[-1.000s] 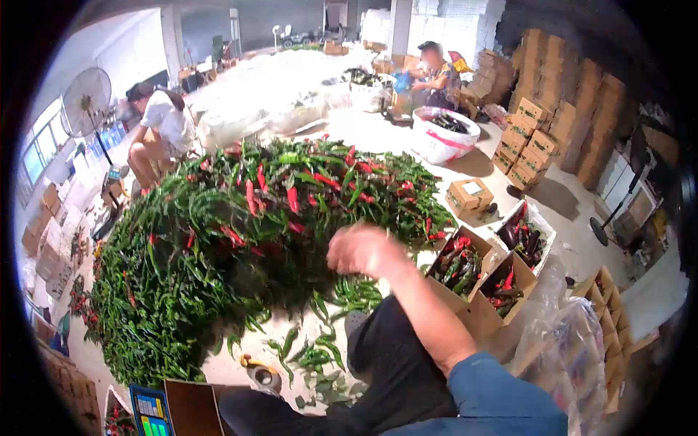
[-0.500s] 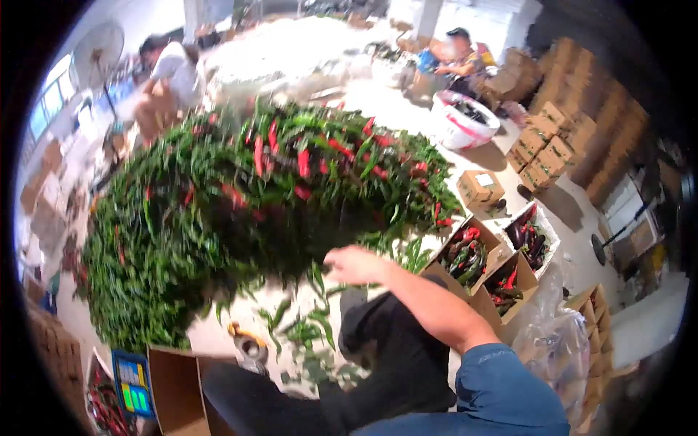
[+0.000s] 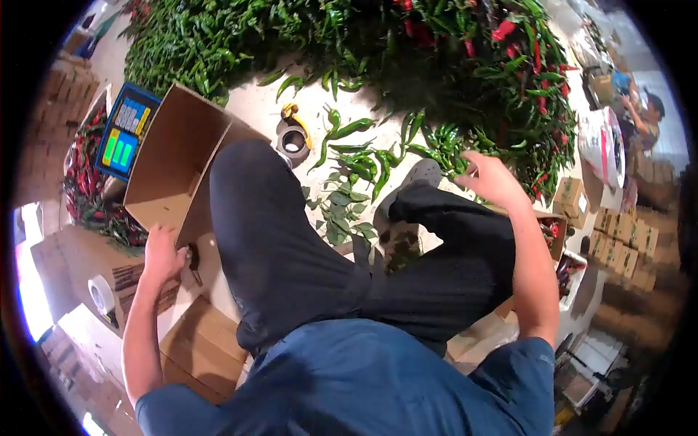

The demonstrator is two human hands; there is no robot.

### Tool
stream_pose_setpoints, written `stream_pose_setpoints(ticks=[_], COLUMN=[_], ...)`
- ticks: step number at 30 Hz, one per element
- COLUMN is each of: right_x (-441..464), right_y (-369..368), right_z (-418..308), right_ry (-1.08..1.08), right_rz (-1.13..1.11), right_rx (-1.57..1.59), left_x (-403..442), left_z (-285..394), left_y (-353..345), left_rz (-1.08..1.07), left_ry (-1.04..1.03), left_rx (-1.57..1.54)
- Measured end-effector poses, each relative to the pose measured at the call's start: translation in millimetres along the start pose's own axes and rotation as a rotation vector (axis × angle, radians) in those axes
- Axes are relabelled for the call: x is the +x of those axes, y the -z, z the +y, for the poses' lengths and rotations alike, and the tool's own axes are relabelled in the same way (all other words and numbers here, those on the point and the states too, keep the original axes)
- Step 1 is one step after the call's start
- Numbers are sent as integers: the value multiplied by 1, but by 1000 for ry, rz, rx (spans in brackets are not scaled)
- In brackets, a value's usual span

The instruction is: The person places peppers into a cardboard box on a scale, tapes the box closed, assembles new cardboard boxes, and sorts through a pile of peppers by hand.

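Note:
My left hand (image 3: 163, 254) is at the near edge of an open cardboard box (image 3: 156, 182), with its fingers over the rim and the thumb out to the side. A small dark object (image 3: 193, 265), too unclear to name, lies beside the thumb. My right hand (image 3: 491, 178) hovers above my knee at the edge of the green peppers (image 3: 447, 142), thumb and fingers apart, with nothing visible in it. Loose green peppers (image 3: 360, 163) lie on the floor between my legs and a large pile of green and red peppers (image 3: 305, 36).
A scale with a lit display (image 3: 125, 134) stands left of the box. Tape rolls (image 3: 293, 142) lie by my knee; a white roll (image 3: 100, 294) sits on cardboard at left. Torn leaves (image 3: 338, 207) litter the floor. Cartons (image 3: 622, 243) and another person (image 3: 643, 116) are at right.
The view has swung down and left. My left hand has come into view at the cardboard box. My right hand is now beside the loose peppers near my knee.

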State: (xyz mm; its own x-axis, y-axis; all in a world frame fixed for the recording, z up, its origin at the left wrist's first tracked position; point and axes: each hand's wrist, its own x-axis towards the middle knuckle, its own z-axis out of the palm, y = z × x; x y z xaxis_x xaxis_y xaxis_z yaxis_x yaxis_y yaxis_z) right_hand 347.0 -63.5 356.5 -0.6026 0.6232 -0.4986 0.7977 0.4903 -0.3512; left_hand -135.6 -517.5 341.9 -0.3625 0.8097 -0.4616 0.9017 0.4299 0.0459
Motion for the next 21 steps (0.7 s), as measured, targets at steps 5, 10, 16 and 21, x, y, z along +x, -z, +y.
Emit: stream_pose_setpoints(ticks=[5,10,16,21], right_x=[20,89,196,229], right_y=[-60,-150,-258,-289], right_z=[-12,-38,-62,-52], right_ry=[50,417,558,556], right_rz=[-446,-329,-57,-15], right_rx=[-335,-577,-792,-631], left_x=[5,3,7,10], left_z=[6,13,16,18], left_y=[9,8,5,4], left_rz=[-52,12,58,85], left_ry=[22,53,90,66], left_rx=[13,-52,-121,-77])
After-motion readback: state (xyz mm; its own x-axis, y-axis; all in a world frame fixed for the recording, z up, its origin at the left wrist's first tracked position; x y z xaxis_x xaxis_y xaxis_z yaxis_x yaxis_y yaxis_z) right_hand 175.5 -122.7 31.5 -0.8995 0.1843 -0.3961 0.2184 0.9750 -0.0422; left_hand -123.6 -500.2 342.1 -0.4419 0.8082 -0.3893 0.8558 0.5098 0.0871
